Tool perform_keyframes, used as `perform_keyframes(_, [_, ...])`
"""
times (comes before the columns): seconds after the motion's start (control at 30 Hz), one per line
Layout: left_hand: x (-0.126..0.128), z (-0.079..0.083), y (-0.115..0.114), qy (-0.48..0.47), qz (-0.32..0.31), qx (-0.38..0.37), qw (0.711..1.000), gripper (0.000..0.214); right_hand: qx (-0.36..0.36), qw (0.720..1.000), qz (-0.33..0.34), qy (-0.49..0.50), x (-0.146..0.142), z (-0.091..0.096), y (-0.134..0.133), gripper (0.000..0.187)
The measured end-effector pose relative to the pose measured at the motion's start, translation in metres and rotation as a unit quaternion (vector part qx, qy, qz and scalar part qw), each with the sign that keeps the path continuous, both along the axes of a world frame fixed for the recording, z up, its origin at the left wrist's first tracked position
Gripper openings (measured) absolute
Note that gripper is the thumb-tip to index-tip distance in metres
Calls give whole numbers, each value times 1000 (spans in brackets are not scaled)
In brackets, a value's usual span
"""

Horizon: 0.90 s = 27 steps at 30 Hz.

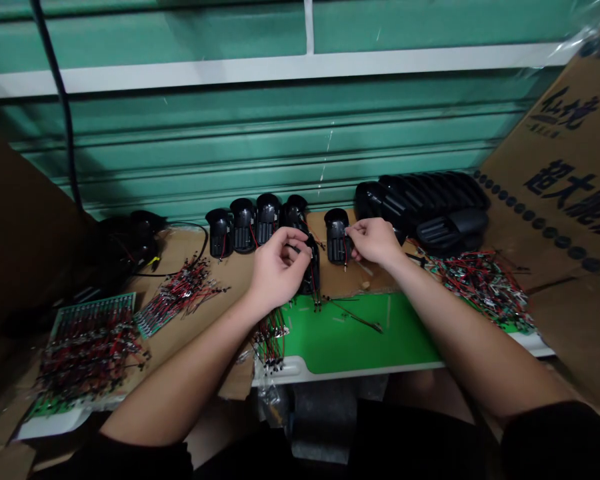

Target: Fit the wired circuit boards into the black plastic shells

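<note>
Left hand [279, 270]: curled; I see fingertips against the black casing [310, 275], hold unclear.
Right hand [375, 241]: pinched, just right of the upright casing [337, 237], hold unclear.

Hands [279, 268], black housings [337, 237], wired leads [180, 290]

Matt black plastic housings [337, 239], rough cardboard [555, 173], glossy green metal shutter [260, 147].

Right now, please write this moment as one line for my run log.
left hand: at black ribbed housing | right hand: fingertips at second black housing | nearby: red-black wire bundles
</note>
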<state>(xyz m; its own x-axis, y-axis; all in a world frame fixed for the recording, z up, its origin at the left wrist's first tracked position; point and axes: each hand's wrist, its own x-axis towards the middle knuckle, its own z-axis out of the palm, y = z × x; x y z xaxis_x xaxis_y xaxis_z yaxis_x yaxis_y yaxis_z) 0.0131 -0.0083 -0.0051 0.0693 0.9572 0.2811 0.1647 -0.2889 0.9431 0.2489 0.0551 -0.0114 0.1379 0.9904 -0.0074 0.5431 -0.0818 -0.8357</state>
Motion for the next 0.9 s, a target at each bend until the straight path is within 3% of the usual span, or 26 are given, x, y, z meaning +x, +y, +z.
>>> perform_keyframes(0.13, [-1, -1, -1, 14, -5, 6, 1000, 35, 19, 999, 7, 37, 1, -5, 4, 5])
perform_keyframes(0.23, [-2, 0, 0, 17, -2, 9, 1000, 34, 68, 995, 38, 54, 4, -11, 2, 18])
perform_keyframes(0.4, [-2, 0, 0, 29, -1, 19, 999, 33, 184, 972, 84, -118, 1, -16, -6, 42])
perform_keyframes(0.53, [-1, 2, -2, 43, 4, 23, 999, 32, 225, 940, 135, -219, -4, -20, -6, 35])
perform_keyframes(0.63, [-1, 3, -3, 50, 3, 27, 998, 31, 242, 931, 158, -221, -4, -26, 2, 26])
perform_keyframes(0.9, [-2, 0, -2, 66, 4, 39, 997, 28, 254, 926, 183, -211, -9, -41, 22, 39])
